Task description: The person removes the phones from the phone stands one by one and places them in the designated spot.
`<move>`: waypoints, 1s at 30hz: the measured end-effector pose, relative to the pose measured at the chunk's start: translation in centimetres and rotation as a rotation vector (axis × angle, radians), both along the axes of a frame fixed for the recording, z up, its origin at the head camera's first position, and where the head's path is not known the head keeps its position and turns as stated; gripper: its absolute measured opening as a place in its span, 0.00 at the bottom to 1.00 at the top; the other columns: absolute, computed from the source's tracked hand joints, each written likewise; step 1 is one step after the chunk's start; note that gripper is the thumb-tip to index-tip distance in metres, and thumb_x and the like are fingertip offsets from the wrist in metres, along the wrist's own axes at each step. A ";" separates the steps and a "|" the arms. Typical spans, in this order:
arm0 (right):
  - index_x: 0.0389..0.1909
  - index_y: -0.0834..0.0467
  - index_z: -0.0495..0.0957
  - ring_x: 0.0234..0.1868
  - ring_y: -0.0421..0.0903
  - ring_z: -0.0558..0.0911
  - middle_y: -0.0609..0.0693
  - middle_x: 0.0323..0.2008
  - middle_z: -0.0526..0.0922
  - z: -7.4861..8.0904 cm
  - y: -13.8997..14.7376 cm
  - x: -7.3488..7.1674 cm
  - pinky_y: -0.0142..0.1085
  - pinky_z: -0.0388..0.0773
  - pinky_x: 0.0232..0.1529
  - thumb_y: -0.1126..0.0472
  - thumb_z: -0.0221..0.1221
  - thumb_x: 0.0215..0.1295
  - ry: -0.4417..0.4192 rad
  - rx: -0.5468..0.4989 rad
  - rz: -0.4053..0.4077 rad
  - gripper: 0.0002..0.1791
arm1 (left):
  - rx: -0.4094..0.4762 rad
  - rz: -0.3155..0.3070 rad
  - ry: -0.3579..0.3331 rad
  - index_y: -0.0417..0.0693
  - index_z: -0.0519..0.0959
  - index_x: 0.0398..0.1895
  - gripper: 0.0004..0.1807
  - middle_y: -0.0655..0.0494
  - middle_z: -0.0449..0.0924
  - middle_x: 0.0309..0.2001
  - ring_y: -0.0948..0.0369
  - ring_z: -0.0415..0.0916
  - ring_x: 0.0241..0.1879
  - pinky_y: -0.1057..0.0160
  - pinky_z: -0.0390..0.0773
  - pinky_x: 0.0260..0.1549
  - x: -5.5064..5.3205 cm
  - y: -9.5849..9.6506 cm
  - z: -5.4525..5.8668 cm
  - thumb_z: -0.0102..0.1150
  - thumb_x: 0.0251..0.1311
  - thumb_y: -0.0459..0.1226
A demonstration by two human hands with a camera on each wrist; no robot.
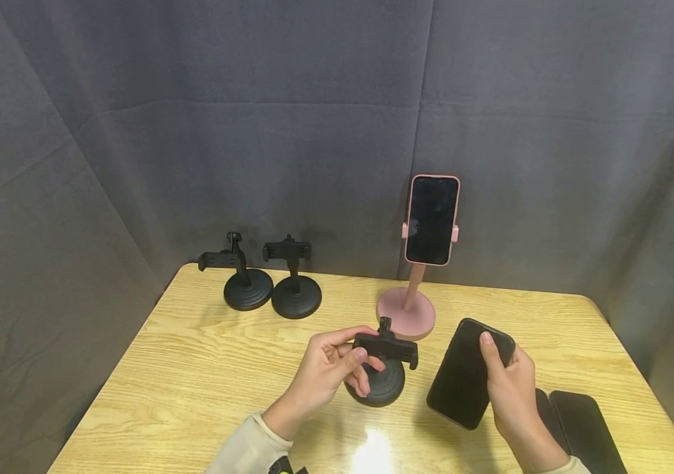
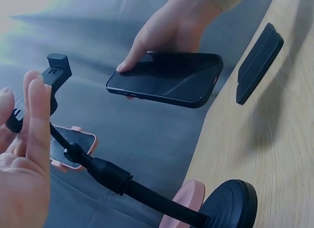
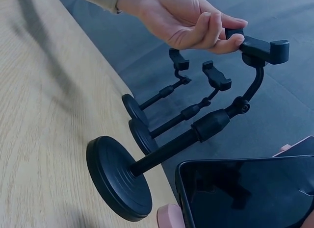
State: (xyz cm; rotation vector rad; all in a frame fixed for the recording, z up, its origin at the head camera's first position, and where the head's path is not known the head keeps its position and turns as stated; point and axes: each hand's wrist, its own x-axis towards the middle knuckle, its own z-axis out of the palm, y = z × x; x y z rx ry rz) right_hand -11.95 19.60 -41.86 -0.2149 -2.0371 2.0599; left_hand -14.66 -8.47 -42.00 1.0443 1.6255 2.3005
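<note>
My left hand point(image 1: 328, 368) pinches one end of the clamp on a black phone stand point(image 1: 393, 349), thumb in front and fingers behind. The stand's round base point(image 3: 117, 179) rests on the table, and its clamp is tilted back on a jointed neck. To the right, my right hand point(image 1: 511, 388) grips a black phone point(image 1: 461, 375) along its edge, the thumb lying over the screen side. That phone point(image 2: 167, 78) is held above the table, apart from the clamp. Behind both hands, a pink stand point(image 1: 414, 289) bears a pink-cased phone point(image 1: 432, 220) upright.
Two more black phone stands point(image 1: 295, 296) stand side by side at the table's back left, their clamps holding nothing. Dark phones point(image 1: 588, 428) lie flat at the front right, partly behind my right forearm. A grey curtain point(image 1: 254, 131) hangs beyond the wooden table point(image 1: 195, 382).
</note>
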 end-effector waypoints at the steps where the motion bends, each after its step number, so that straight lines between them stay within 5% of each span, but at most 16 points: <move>1: 0.40 0.54 0.78 0.37 0.35 0.85 0.38 0.35 0.84 0.0 0.0 0.0 0.28 0.85 0.39 0.53 0.51 0.79 0.000 0.003 0.002 0.11 | 0.001 0.003 0.002 0.17 0.66 0.61 0.25 0.12 0.73 0.35 0.74 0.82 0.24 0.68 0.85 0.23 0.0 0.0 0.0 0.52 0.75 0.35; 6: 0.40 0.55 0.77 0.38 0.35 0.85 0.38 0.35 0.83 0.1 0.3 0.2 0.28 0.84 0.39 0.51 0.52 0.78 -0.031 0.021 -0.008 0.12 | 0.000 0.024 -0.020 0.18 0.66 0.62 0.25 0.19 0.80 0.35 0.73 0.82 0.23 0.69 0.85 0.24 -0.1 0.0 -0.1 0.52 0.75 0.36; 15: 0.40 0.52 0.77 0.38 0.34 0.84 0.36 0.36 0.83 0.2 0.6 0.0 0.28 0.84 0.40 0.51 0.52 0.78 -0.050 0.037 -0.012 0.11 | -0.018 0.081 -0.057 0.26 0.70 0.63 0.24 0.17 0.79 0.37 0.71 0.82 0.23 0.68 0.85 0.25 -0.2 -0.2 0.4 0.50 0.77 0.39; 23: 0.38 0.52 0.77 0.35 0.35 0.85 0.37 0.33 0.84 0.2 0.6 -0.1 0.28 0.84 0.37 0.52 0.53 0.78 -0.042 0.040 -0.021 0.10 | 0.006 0.084 -0.051 0.25 0.69 0.63 0.24 0.62 0.89 0.36 0.72 0.82 0.24 0.70 0.85 0.25 -0.5 -0.3 0.4 0.49 0.77 0.39; 30: 0.38 0.54 0.78 0.37 0.34 0.84 0.37 0.34 0.83 0.2 0.8 0.0 0.28 0.84 0.38 0.52 0.52 0.78 -0.041 0.055 -0.023 0.12 | 0.017 0.112 -0.037 0.22 0.68 0.62 0.26 0.65 0.89 0.35 0.72 0.82 0.23 0.70 0.84 0.25 -0.7 -0.5 0.7 0.49 0.77 0.40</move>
